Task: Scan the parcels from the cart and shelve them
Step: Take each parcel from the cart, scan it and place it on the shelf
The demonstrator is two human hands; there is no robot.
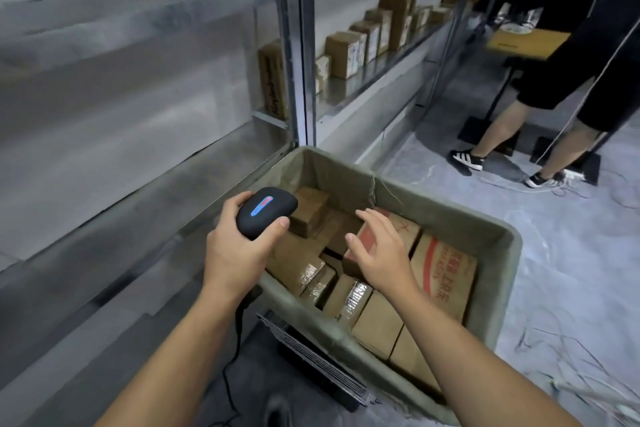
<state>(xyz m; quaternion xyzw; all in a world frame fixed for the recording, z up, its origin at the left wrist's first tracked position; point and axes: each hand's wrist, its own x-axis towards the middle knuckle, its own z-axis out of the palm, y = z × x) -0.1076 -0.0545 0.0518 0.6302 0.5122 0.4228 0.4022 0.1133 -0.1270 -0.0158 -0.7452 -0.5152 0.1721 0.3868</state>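
Note:
A grey-green cart bin (498, 236) lined with cloth holds several brown cardboard parcels. My left hand (239, 246) grips a black handheld scanner (265, 210) with a blue and red light, held over the bin's left edge. Its black cord hangs down beside my forearm. My right hand (379, 250) is spread open, its fingers resting on a parcel with red print (403, 230) in the middle of the bin. A larger red-printed box (446, 274) stands just to its right.
Metal shelving (304, 45) stands ahead, with a row of shelved boxes (367, 42) on its middle level. Blurred grey shelves fill the left. A person in black shorts (571, 87) stands at the right beside a small table (526, 40). Cables lie on the floor (561, 340).

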